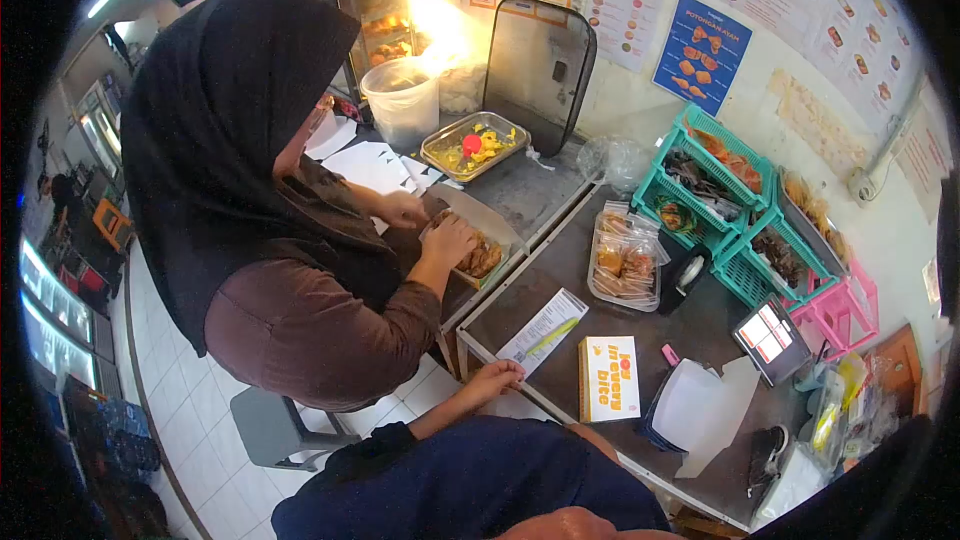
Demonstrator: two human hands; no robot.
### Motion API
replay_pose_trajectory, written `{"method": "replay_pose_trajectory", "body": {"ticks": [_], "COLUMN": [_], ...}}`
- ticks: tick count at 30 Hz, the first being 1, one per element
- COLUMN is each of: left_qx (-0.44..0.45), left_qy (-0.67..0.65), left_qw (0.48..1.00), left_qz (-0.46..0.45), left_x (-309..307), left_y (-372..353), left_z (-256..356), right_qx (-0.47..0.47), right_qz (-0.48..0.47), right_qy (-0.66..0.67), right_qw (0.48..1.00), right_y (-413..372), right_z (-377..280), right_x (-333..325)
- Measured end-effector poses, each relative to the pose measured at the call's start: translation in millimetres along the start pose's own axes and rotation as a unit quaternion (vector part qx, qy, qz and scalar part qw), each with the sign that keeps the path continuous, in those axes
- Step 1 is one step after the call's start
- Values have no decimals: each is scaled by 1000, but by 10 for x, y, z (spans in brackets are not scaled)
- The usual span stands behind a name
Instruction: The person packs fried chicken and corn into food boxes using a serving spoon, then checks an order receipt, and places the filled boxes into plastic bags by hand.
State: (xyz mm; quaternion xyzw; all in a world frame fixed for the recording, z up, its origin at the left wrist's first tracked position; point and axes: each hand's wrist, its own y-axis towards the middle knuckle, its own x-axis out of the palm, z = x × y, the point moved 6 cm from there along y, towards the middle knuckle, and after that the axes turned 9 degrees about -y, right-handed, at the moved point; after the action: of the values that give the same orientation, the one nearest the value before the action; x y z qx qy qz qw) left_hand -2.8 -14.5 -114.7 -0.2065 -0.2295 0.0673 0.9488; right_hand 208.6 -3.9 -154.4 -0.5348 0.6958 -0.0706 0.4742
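My left hand (pixel 493 381) is at the table's near edge, its fingers closed at the lower corner of a printed paper slip (pixel 538 338). A yellow-green pen (pixel 553 336) lies across the slip. To the right of that hand sits a closed white and yellow food box (pixel 609 378) with orange lettering. At the bottom edge, blurred skin of my right arm or hand (pixel 570 526) shows; its fingers cannot be made out. On the left, a co-worker in a black head covering has both hands at an open carton (pixel 492 268) holding browned fried food (pixel 482 254).
Stacked green baskets (pixel 700 180) with packets stand against the wall, beside a pink basket (pixel 850 305). A payment tablet (pixel 772 338), a container of white papers (pixel 690 405) and a tray of bagged sauces (pixel 625 258) occupy the table. Farther back are a metal tray (pixel 476 145) and a white bucket (pixel 401 100).
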Motion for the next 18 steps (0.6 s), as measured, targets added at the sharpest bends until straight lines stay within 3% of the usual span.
{"method": "replay_pose_trajectory", "body": {"ticks": [9, 18], "left_qx": [27, 23], "left_qy": [-46, -47], "left_qw": [997, 998], "left_qz": [-48, -35], "left_x": [63, 53], "left_y": [112, 93], "left_z": [-103, -78], "right_qx": [-3, -3], "right_qz": [0, -2], "right_qy": [2, 1], "right_qw": [1000, 1000], "right_y": [10, 33], "right_z": [21, 20], "right_x": [-54, -76]}}
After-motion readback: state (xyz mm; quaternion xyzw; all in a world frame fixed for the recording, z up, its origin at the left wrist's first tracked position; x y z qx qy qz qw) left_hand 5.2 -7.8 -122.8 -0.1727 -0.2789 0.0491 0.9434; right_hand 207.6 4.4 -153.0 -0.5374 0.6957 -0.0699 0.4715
